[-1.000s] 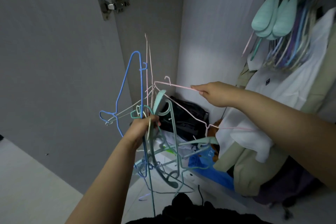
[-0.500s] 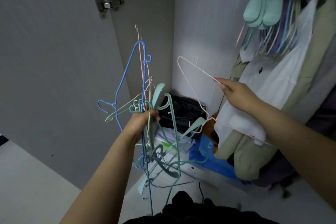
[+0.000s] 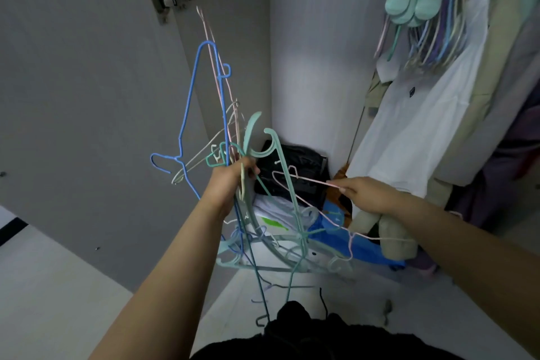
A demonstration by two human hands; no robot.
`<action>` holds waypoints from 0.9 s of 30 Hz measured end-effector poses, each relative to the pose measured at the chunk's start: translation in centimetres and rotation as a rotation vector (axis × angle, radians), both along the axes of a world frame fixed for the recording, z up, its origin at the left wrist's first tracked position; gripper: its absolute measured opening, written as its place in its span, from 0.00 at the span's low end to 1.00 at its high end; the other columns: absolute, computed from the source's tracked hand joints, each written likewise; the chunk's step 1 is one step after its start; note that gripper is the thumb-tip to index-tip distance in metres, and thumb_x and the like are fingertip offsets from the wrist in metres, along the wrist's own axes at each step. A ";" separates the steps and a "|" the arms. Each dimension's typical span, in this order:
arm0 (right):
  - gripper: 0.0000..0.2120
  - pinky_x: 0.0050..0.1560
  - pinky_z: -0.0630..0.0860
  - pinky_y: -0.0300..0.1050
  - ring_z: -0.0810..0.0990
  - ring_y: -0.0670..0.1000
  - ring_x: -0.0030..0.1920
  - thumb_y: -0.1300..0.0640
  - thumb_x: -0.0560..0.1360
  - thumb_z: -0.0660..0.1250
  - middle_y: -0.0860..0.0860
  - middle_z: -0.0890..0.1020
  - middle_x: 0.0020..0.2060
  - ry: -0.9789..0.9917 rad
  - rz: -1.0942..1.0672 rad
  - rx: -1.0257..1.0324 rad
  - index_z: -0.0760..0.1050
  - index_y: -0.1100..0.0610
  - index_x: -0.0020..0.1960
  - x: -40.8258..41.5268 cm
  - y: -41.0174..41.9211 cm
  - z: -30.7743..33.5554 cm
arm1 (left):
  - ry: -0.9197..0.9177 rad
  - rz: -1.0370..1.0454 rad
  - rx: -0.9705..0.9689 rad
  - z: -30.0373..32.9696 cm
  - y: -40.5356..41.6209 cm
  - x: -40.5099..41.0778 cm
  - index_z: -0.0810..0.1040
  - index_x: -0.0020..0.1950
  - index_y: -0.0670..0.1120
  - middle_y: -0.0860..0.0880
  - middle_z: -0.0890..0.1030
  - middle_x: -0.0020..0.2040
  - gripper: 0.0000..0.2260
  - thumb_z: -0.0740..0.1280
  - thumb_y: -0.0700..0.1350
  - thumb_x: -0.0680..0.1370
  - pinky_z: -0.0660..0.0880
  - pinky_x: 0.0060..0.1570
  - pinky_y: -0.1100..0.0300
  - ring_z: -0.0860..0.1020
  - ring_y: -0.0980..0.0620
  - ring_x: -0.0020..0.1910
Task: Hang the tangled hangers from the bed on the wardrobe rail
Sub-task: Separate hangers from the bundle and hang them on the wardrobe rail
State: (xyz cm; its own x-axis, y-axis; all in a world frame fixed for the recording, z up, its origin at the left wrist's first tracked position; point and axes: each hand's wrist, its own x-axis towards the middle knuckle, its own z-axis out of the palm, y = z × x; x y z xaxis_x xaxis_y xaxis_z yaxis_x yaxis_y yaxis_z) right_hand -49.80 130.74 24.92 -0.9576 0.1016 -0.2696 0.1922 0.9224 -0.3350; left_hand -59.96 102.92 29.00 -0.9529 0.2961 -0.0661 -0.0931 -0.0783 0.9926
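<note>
In front of the open wardrobe, the left hand (image 3: pixel 233 178) grips the tangled bundle of coloured wire and plastic hangers (image 3: pixel 251 184), the right hand (image 3: pixel 362 193) pinches one thin pink wire hanger (image 3: pixel 309 181), and most hanging seems left.

Both forearms are bare; a black garment (image 3: pixel 321 339) covers the torso.

Hanger bundle (image 3: pixel 233 155) at centre, door (image 3: pixel 87 96) to its left, hung clothes (image 3: pixel 432 114) right, bag (image 3: pixel 298 172) behind on wardrobe floor.
</note>
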 end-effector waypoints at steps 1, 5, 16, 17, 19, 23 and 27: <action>0.18 0.55 0.72 0.44 0.77 0.56 0.57 0.54 0.83 0.52 0.55 0.78 0.63 -0.016 -0.005 -0.006 0.66 0.39 0.70 0.5 -0.2 -0.4 | 0.001 0.006 0.002 0.0 -0.1 -0.1 0.76 0.35 0.41 0.50 0.79 0.27 0.10 0.63 0.34 0.76 0.73 0.31 0.66 0.76 0.57 0.27; 0.17 0.55 0.72 0.44 0.77 0.57 0.58 0.55 0.83 0.51 0.55 0.77 0.63 0.037 -0.112 -0.002 0.68 0.42 0.69 2.2 0.2 -1.6 | 0.007 0.003 0.015 0.0 0.0 0.1 0.76 0.35 0.42 0.51 0.80 0.28 0.10 0.64 0.34 0.76 0.74 0.33 0.66 0.77 0.56 0.28; 0.17 0.54 0.69 0.40 0.77 0.58 0.56 0.54 0.83 0.52 0.59 0.79 0.58 0.714 -0.668 -0.322 0.70 0.47 0.70 5.1 0.3 -0.6 | 0.000 -0.053 -0.096 -1.1 -1.0 -0.3 0.77 0.34 0.39 0.50 0.79 0.26 0.09 0.64 0.34 0.74 0.70 0.28 0.66 0.74 0.56 0.25; 0.17 0.56 0.70 0.41 0.77 0.58 0.56 0.54 0.83 0.52 0.59 0.79 0.58 0.714 -0.647 -0.323 0.70 0.47 0.69 5.2 0.0 -0.4 | 0.006 -0.046 -0.097 -1.2 -1.1 -0.3 0.77 0.34 0.39 0.50 0.79 0.26 0.09 0.64 0.34 0.74 0.70 0.28 0.67 0.75 0.56 0.25; 0.17 0.55 0.73 0.46 0.78 0.58 0.52 0.54 0.83 0.52 0.58 0.81 0.54 0.720 -0.629 -0.325 0.71 0.47 0.68 5.2 -0.7 -0.2 | 0.007 -0.043 -0.089 -1.3 -1.3 -0.4 0.77 0.34 0.39 0.50 0.79 0.27 0.10 0.64 0.34 0.75 0.71 0.30 0.67 0.75 0.56 0.27; 0.11 0.37 0.69 0.45 0.71 0.49 0.30 0.55 0.83 0.52 0.50 0.73 0.30 0.846 -0.586 -0.378 0.73 0.48 0.56 4.5 -2.2 0.9 | 0.019 -0.062 -0.079 -1.1 -1.3 -0.6 0.76 0.34 0.39 0.50 0.79 0.26 0.10 0.63 0.34 0.76 0.71 0.29 0.67 0.75 0.57 0.25; 0.11 0.30 0.64 0.43 0.65 0.43 0.26 0.53 0.83 0.53 0.45 0.69 0.28 1.085 -0.490 -0.368 0.74 0.51 0.55 4.0 -4.2 3.4 | 0.015 -0.059 -0.064 -1.1 -1.2 -0.7 0.76 0.35 0.39 0.51 0.79 0.26 0.10 0.63 0.34 0.76 0.71 0.29 0.68 0.75 0.57 0.25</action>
